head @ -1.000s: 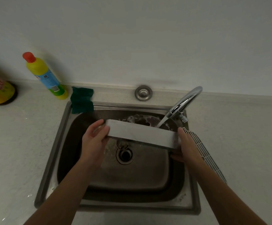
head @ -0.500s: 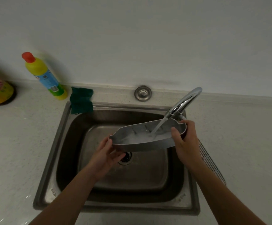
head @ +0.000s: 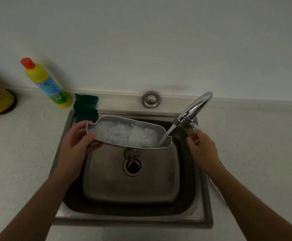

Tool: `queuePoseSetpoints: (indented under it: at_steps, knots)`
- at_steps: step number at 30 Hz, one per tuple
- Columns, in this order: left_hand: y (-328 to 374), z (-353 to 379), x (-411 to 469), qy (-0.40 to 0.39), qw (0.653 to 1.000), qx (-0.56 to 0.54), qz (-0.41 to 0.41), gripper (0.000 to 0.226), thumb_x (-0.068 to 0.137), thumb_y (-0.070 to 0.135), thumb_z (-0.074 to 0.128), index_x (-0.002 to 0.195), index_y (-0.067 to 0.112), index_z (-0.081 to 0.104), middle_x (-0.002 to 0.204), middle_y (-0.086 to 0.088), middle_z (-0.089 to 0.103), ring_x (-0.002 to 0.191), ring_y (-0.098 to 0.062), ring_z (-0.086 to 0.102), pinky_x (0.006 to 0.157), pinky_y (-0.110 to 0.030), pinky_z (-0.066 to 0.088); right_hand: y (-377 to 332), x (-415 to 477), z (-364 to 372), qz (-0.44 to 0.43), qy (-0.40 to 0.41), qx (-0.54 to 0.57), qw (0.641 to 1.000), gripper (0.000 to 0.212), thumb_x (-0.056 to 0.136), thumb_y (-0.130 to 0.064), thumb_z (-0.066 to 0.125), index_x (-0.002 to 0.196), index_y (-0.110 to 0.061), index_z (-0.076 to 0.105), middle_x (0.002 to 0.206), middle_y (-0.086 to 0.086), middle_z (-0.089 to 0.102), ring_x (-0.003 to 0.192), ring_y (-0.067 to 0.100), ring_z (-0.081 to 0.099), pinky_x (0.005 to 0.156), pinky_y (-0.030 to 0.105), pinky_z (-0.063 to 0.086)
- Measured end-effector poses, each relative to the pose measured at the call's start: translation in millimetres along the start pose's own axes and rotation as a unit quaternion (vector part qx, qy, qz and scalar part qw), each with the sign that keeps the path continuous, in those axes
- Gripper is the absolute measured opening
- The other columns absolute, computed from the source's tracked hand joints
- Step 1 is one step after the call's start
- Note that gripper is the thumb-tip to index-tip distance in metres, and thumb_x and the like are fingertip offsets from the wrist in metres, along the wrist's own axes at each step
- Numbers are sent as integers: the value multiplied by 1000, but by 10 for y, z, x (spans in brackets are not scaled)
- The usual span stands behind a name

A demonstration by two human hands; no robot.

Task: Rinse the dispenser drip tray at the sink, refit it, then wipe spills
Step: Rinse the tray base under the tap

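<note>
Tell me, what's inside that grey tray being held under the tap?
The drip tray, held by the left hand, is full of churning, foamy water, with the tap's stream pouring into its right end. The froth hides the tray's floor, so any dirt there can't be seen.

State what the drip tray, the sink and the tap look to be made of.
Drip tray: probably grey plastic, matte, with a thin moulded rim.
Sink: likely stainless steel, brushed, with dull streaky reflections.
Tap: polished metal, probably chrome, with bright mirror-like highlights.
</note>
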State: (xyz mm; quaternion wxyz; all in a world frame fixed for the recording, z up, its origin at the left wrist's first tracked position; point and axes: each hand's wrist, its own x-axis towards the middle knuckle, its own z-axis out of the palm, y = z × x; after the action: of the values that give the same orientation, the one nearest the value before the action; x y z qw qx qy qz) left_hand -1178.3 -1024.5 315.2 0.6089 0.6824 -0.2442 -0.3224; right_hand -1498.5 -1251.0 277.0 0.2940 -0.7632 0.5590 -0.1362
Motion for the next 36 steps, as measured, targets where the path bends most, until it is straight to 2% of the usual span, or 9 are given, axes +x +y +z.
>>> queuePoseSetpoints:
  at_steps: [3,6,8,12,20,26,30,33,36]
  knots:
    - [245,-59,44,-19,975,186,121,37,96,25,70,131,36,61,120,7,69,106,-14,70,83,-29,60,-48,210,-35,-30,18,-93,995,21,96,-34,67,115,-26,63,87,-6,64,71,12,57,59,19,35]
    - [349,59,30,-72,891,380,238,47,89,32,72,133,21,61,123,-2,61,101,-10,60,87,-21,51,-106,409,-46,-42,-4,-204,978,25,97,-38,65,118,-25,62,83,-3,60,70,20,55,63,28,38]
    - [354,161,-18,-112,847,457,249,52,86,31,75,135,18,61,129,-7,58,108,-14,57,91,-29,49,-130,529,-56,-51,-19,-259,964,21,101,-38,58,115,-23,62,88,6,69,77,31,65,66,33,41]
    - [299,203,-78,-164,804,509,260,56,88,36,70,142,26,57,140,-3,53,117,-17,55,96,-30,47,-183,685,-119,-66,-45,-340,937,21,101,-32,55,114,-19,63,99,14,71,91,38,70,75,42,53]
    - [257,125,-187,-201,761,535,307,57,90,34,69,143,31,51,147,-5,50,124,-22,54,88,-39,58,-53,804,-196,-86,-22,-349,933,28,94,-15,63,122,-22,62,93,9,72,86,33,71,72,43,58]
    - [307,-10,-321,-180,750,541,336,58,87,29,74,141,26,54,145,-12,52,119,-27,58,87,-36,56,44,821,-223,-60,5,-345,937,29,83,-16,76,108,-21,62,87,4,69,82,29,68,69,42,58]
    - [343,-69,-453,-139,768,525,339,53,89,33,72,138,23,54,140,-15,56,113,-29,62,88,-37,55,2,762,-219,-32,12,-290,956,28,92,-20,72,107,-22,48,78,2,64,68,25,64,62,39,53]
    - [325,-126,-599,-79,817,483,305,50,90,43,64,134,22,55,139,-9,54,117,-16,55,92,-27,51,61,458,-281,-41,16,-195,980,27,98,-38,61,108,-26,40,87,3,66,67,20,59,59,34,46]
    - [264,-148,-719,19,886,405,226,50,83,35,77,127,21,59,126,-1,61,112,-5,53,93,-11,39,245,-17,-289,20,-36,-246,968,62,90,-65,58,131,-22,42,121,11,62,103,30,62,79,46,54]
